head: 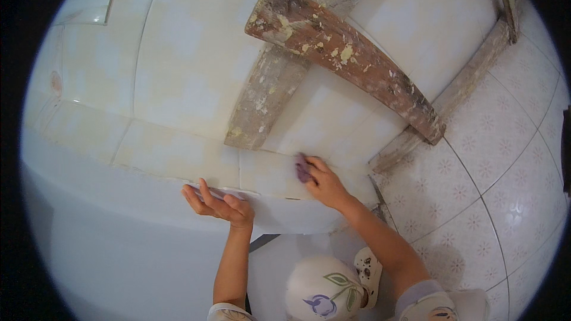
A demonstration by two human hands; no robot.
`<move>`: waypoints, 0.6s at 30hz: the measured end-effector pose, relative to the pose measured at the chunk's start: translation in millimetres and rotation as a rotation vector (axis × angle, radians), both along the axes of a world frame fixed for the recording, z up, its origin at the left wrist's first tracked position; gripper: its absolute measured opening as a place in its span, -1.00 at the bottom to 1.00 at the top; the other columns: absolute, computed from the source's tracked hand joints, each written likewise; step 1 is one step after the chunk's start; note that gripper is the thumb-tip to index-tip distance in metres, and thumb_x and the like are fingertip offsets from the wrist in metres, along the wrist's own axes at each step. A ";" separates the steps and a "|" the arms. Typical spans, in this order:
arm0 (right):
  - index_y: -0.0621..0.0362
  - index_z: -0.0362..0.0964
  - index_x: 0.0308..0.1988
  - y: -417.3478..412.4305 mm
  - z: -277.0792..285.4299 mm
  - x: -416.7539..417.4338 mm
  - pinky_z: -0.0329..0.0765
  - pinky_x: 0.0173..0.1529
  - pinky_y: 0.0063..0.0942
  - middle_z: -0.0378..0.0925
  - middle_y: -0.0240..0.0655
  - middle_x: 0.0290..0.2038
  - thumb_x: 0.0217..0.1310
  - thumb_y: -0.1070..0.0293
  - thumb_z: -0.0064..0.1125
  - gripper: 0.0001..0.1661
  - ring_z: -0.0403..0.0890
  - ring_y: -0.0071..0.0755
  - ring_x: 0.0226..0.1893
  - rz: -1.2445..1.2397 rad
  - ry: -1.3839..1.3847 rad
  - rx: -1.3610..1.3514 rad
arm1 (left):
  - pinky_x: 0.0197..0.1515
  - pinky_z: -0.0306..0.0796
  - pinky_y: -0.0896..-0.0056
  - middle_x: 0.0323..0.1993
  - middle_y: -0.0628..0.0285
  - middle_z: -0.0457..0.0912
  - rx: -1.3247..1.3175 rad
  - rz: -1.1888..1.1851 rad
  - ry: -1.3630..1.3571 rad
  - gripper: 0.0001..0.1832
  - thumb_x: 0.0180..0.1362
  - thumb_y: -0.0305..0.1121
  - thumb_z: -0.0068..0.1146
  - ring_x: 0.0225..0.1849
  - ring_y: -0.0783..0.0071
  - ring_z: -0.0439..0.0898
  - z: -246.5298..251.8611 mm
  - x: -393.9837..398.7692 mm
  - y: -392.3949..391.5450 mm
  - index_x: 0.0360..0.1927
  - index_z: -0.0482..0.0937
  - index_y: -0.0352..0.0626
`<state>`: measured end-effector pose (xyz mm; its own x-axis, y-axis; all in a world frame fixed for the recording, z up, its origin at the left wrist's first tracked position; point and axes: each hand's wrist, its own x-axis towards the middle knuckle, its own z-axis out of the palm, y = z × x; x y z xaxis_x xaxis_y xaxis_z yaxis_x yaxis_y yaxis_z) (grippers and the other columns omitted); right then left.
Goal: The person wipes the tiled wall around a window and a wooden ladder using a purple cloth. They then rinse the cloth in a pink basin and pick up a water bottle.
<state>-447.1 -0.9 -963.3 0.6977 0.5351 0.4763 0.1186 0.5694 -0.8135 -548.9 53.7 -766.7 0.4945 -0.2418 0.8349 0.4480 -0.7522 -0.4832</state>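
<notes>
My right hand [329,186] grips a crumpled purple cloth [303,167] and presses it to a cream tile [270,174] in the narrow row along the edge of the tiled surface. The cloth is slightly blurred. My left hand [218,203] is palm up with its fingers apart, beside the uneven pale edge [241,191] where the tiles meet a plain grey-white surface [134,227]. It appears to hold nothing; whether its fingers touch that edge I cannot tell.
A paint-spattered brown wooden plank [348,53] crosses a greyish board [272,93] over the tiles. Another timber strip [468,67] runs along the patterned floor tiles [468,178]. My knee in printed trousers [323,287] and a white clog [368,272] are below.
</notes>
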 end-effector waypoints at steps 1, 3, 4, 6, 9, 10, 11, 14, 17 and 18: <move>0.24 0.39 -0.03 -1.3 -18.9 -0.3 0.39 0.08 -0.28 0.32 -0.12 0.05 0.08 0.37 -0.01 -0.59 0.40 -0.05 0.02 -0.018 0.020 -0.073 | 0.32 -0.04 -0.01 0.32 -0.08 -0.12 0.011 0.005 0.012 -0.44 0.32 -0.12 -0.40 0.37 0.00 -0.09 3.5 1.2 -1.3 0.22 0.18 -0.37; 0.23 0.40 -0.04 -1.5 -52.7 -1.1 0.40 0.05 -0.32 0.34 -0.11 0.00 0.08 0.38 0.00 -0.60 0.42 -0.05 -0.04 -0.048 0.059 -0.232 | 0.32 -0.04 0.00 0.32 -0.08 -0.12 0.018 0.021 0.033 -0.44 0.32 -0.12 -0.38 0.37 0.01 -0.09 3.5 -1.1 -5.8 0.21 0.19 -0.37; 0.24 0.40 -0.04 -2.3 -57.9 2.3 0.41 0.01 -0.36 0.35 -0.12 -0.01 0.08 0.41 0.01 -0.61 0.43 -0.10 -0.08 0.022 0.077 -0.317 | 0.32 -0.04 0.00 0.32 -0.08 -0.12 0.017 0.021 0.026 -0.45 0.32 -0.13 -0.38 0.37 0.01 -0.10 3.1 -0.4 -6.4 0.21 0.19 -0.37; 0.25 0.41 -0.04 -2.8 -60.5 19.5 0.43 -0.09 -0.45 0.35 -0.15 -0.03 0.09 0.47 0.02 -0.63 0.45 -0.20 -0.15 0.157 0.119 -0.485 | 0.32 -0.05 0.00 0.32 -0.08 -0.12 0.018 0.015 0.013 -0.46 0.32 -0.14 -0.37 0.37 0.01 -0.10 3.1 3.8 -4.8 0.20 0.20 -0.37; 0.31 0.40 -0.06 -8.5 4.6 24.6 0.34 0.06 -0.33 0.32 -0.08 -0.02 0.05 0.45 0.04 -0.61 0.36 -0.04 -0.04 -0.094 0.237 0.007 | 0.32 -0.05 0.00 0.32 -0.08 -0.11 0.010 0.030 0.020 -0.47 0.32 -0.13 -0.38 0.37 0.01 -0.10 5.8 -3.4 -7.3 0.19 0.21 -0.37; 0.32 0.40 -0.07 -10.5 24.2 36.1 0.33 0.07 -0.32 0.32 -0.09 -0.01 0.02 0.49 0.06 -0.61 0.35 -0.03 -0.02 -0.271 0.142 0.080 | 0.32 -0.05 0.00 0.32 -0.08 -0.11 0.003 0.020 0.017 -0.47 0.32 -0.13 -0.38 0.37 0.01 -0.10 0.8 -4.3 -4.0 0.19 0.21 -0.37; 0.32 0.41 -0.09 -17.7 47.7 51.8 0.31 0.09 -0.26 0.32 -0.11 0.00 -0.03 0.56 0.08 -0.61 0.34 0.00 -0.02 -0.480 0.054 0.124 | 0.32 -0.05 0.00 0.32 -0.07 -0.11 0.006 0.017 0.015 -0.46 0.32 -0.13 -0.38 0.37 0.01 -0.10 0.6 -1.5 -2.5 0.19 0.21 -0.37; 0.19 0.44 -0.09 -24.1 79.6 103.2 0.25 0.09 -0.17 0.32 -0.14 0.00 -0.14 0.55 0.10 -0.53 0.30 -0.03 -0.02 -0.926 -0.041 0.049 | 0.32 -0.05 -0.01 0.32 -0.07 -0.11 0.014 0.017 0.010 -0.46 0.32 -0.13 -0.37 0.37 0.01 -0.10 3.8 -3.6 -4.1 0.19 0.20 -0.37; 0.13 0.45 -0.09 6.6 69.0 118.8 0.25 0.07 -0.17 0.33 -0.15 -0.02 -0.14 0.54 0.09 -0.54 0.30 -0.03 -0.03 -1.051 -0.065 0.012 | 0.31 -0.05 -0.03 0.32 -0.07 -0.14 0.004 0.035 0.018 -0.46 0.31 -0.13 -0.36 0.37 0.01 -0.10 2.6 -1.2 -6.9 0.20 0.19 -0.36; 0.10 0.45 -0.10 11.4 69.8 111.7 0.25 0.07 -0.16 0.34 -0.19 -0.03 -0.14 0.52 0.12 -0.55 0.31 -0.06 -0.02 -1.058 -0.050 0.013 | 0.31 -0.05 -0.03 0.32 -0.07 -0.15 0.006 0.060 0.025 -0.46 0.31 -0.13 -0.36 0.37 0.01 -0.10 3.3 -4.2 -7.3 0.21 0.18 -0.36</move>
